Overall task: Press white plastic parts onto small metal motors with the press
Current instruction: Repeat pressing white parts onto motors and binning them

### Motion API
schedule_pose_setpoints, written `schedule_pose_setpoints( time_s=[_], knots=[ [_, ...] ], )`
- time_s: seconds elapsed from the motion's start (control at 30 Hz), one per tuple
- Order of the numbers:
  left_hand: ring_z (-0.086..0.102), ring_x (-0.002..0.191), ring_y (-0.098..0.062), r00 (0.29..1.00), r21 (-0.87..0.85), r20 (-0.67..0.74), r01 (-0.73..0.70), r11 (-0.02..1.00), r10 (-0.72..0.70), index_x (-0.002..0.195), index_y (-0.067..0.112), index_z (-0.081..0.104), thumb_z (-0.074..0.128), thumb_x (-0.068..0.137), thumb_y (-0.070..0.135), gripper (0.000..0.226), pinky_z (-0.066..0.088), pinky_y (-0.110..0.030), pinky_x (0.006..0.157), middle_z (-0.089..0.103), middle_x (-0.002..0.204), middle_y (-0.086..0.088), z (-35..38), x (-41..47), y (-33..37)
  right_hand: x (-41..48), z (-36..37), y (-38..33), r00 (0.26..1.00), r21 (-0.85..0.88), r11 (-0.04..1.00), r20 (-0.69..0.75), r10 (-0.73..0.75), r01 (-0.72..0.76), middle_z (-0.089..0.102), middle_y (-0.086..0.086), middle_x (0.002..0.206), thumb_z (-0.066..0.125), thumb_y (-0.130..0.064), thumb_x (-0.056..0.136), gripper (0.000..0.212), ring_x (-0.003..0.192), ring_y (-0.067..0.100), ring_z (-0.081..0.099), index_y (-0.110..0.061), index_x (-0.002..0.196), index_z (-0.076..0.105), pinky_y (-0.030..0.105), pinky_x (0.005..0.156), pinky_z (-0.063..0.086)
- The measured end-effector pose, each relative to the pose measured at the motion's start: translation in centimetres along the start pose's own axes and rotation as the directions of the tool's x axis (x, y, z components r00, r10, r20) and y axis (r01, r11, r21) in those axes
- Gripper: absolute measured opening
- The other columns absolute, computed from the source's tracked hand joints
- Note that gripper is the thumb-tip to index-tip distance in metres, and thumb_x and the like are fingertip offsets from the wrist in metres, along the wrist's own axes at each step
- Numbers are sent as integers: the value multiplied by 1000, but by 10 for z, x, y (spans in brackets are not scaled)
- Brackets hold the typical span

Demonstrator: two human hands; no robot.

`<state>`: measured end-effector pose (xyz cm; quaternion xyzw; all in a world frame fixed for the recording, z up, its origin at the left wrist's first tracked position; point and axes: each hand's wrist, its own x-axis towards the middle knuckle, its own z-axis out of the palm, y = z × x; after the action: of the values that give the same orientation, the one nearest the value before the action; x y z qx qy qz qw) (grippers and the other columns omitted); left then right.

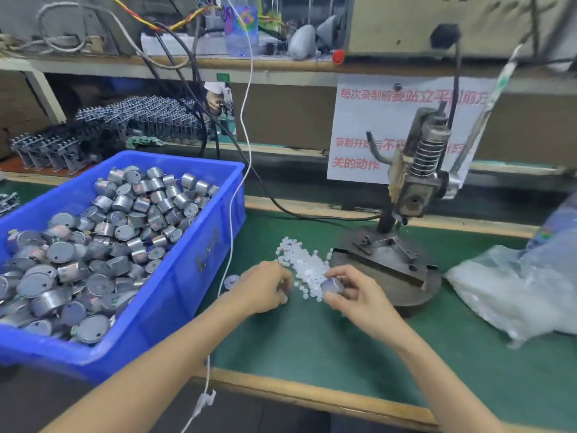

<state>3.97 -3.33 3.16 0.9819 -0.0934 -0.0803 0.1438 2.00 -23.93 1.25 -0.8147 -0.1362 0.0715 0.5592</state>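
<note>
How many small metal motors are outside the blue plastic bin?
2: one silver metal motor in the right hand; a second motor on the green mat beside the left hand. More may be hidden.

The left hand [265,287] and the right hand [352,292] are both bare. The left forearm [162,357] and the right forearm [437,364] are bare as well, uncovered right down to the near edge of view. A small dark spot on one left finger is too blurred to identify.
</note>
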Motion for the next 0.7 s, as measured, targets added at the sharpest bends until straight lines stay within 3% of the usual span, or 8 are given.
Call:
schedule_pose_setpoints(
  time_s=[0.1,0.23,0.4,0.53,0.63,0.7],
  knots=[
    [56,90,-16,999,51,-38,-28,998,30,89,21,66,64,84,19,6,39,-25,60,61,94,5,10,1,-3,-8,10,10,999,52,998,-17,34,-33,62,-3,94,65,-10,85,26,70,8,64,-33,95,60,22,65,45],
    [43,102,-15,986,85,-70,-148,985,154,93,16,64,57,90,22,10,35,-26,71,55,102,2,19,5,-6,-8,19,18,996,129,991,-66,54,-45,61,4,96,61,-12,90,19,64,11,62,-26,103,59,20,60,47],
    [44,95,-16,958,-139,-122,-274,951,258,90,20,65,56,91,27,12,34,-26,83,50,88,5,36,5,8,-5,19,25,996,115,993,-75,49,-40,65,0,87,59,-10,92,24,72,9,63,-15,115,57,21,66,48],
    [40,86,-13,945,-255,-226,-291,922,235,84,22,66,64,86,27,6,29,-22,77,51,85,7,49,4,9,-6,20,28,996,67,997,-85,-22,28,65,-12,94,58,-7,92,28,77,3,64,-27,112,59,16,68,48],
    [40,88,-10,929,-315,-316,-291,903,189,84,22,67,65,86,26,6,25,-22,79,53,89,9,56,0,6,-5,23,30,994,-26,998,-96,-60,58,65,-10,101,60,-9,91,30,78,6,61,-30,113,59,23,75,50],
    [40,90,-8,912,-314,-376,-291,903,163,86,23,68,62,88,24,6,21,-23,77,53,90,12,59,-1,5,-4,26,30,984,-103,989,-132,-116,103,62,-7,97,61,-9,91,31,71,0,53,-27,115,59,16,71,44]
  ],
)
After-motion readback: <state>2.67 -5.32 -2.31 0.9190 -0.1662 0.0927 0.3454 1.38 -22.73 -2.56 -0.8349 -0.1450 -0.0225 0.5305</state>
